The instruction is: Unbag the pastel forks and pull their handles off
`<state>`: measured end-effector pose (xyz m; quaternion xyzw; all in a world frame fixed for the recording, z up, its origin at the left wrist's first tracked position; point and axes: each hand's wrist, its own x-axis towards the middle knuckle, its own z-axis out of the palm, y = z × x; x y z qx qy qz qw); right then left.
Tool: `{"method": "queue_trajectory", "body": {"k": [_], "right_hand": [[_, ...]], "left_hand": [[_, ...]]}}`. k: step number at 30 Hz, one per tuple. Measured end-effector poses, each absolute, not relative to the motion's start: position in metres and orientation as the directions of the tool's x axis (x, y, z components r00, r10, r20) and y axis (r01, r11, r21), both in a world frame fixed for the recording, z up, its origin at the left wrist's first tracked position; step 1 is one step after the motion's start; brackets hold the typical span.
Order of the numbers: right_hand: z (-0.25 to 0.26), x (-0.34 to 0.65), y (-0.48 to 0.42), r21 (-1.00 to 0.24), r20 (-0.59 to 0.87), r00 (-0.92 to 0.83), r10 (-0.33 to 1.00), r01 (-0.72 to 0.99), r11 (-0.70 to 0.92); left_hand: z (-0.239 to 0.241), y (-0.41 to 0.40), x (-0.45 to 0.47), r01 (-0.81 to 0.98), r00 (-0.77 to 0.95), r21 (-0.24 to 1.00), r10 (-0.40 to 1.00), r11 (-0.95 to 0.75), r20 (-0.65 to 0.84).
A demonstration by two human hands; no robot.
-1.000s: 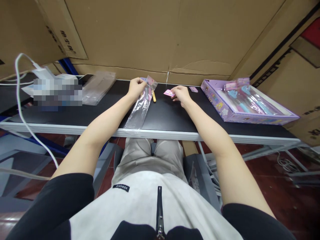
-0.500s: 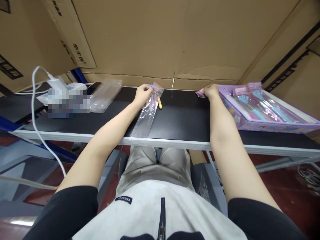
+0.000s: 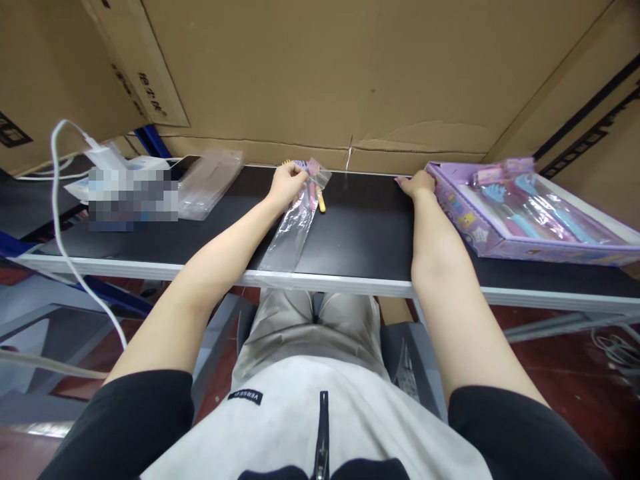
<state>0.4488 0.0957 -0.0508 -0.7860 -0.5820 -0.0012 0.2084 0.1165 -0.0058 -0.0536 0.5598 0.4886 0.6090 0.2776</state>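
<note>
My left hand (image 3: 287, 183) is closed on the top end of a long clear plastic bag (image 3: 293, 230) that lies on the black table (image 3: 365, 233). A pink and purple comb-like item sits at the bag's mouth, and a yellow handle (image 3: 321, 202) sticks out beside it. My right hand (image 3: 417, 183) rests at the far edge of the table, right against the left corner of a purple box (image 3: 493, 248). Its fingers are curled, and only a sliver of a small pink card (image 3: 397, 179) shows at the fingertips.
The purple box holds several blue and pink toys in clear wrap (image 3: 525, 207). A stack of clear bags (image 3: 210, 180) lies at the left, beside a white charger and cable (image 3: 100, 157). Large cardboard sheets (image 3: 350, 67) wall off the back of the table.
My right hand picked the pink card off the middle of the table and carried it right to the purple box's corner. My left hand stayed on the bag.
</note>
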Motion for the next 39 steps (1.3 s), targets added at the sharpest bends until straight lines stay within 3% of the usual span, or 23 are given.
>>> {"method": "queue_trajectory", "body": {"k": [3,8,19,30,35,39], "right_hand": [[-0.049,0.434,0.081,-0.277,0.201,0.399,0.895,0.899,-0.338],[-0.052,0.422,0.071,-0.165,0.266,0.343,0.901,0.937,-0.308],[-0.061,0.428,0.077,-0.192,0.335,0.303,0.892,0.949,-0.25],[-0.054,0.422,0.067,-0.125,0.331,0.305,0.893,0.952,-0.279],[-0.043,0.402,0.057,-0.047,0.405,0.155,0.901,0.988,-0.149],[-0.03,0.367,0.045,0.018,0.455,-0.08,0.887,0.997,0.081]], "left_hand": [[-0.049,-0.012,0.119,0.216,-0.253,0.929,0.902,-0.301,0.351],[-0.044,-0.019,0.123,0.212,-0.273,0.935,0.901,-0.285,0.337],[-0.06,-0.001,0.117,0.24,-0.249,0.896,0.868,-0.374,0.429],[-0.06,-0.004,0.117,0.254,-0.235,0.9,0.88,-0.353,0.412],[-0.059,-0.005,0.117,0.224,-0.22,0.904,0.885,-0.363,0.41],[-0.058,-0.006,0.118,0.162,-0.225,0.933,0.909,-0.321,0.352]]}}
